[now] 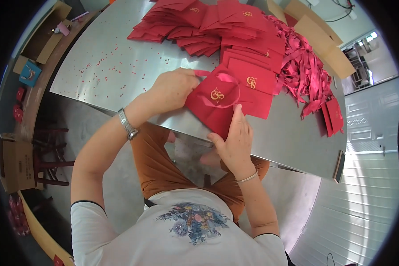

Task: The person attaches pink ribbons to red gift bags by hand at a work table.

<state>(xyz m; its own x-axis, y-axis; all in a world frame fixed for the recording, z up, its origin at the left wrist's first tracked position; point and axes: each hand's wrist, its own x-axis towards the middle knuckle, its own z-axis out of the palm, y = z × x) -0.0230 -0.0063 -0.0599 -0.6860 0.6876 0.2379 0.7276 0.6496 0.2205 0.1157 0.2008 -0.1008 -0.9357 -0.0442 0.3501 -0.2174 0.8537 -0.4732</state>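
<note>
A small red paper bag (208,114) with a gold emblem lies tilted at the table's near edge. A shiny red ribbon (202,72) loops across its upper part. My left hand (177,88) is closed on the ribbon at the bag's upper left; its fingertips are partly hidden. My right hand (236,144) grips the bag's lower right edge, thumb on the near side and fingers along the right. Directly behind lie more flat red bags (264,95), overlapping in a row that runs back to the large pile.
A big pile of red bags (177,20) covers the far side of the metal table (97,95). Tangled red ribbons (299,66) lie at the right, near an open cardboard box (314,33). A dark flat object (339,166) sits at the right edge. Red specks dot the left side.
</note>
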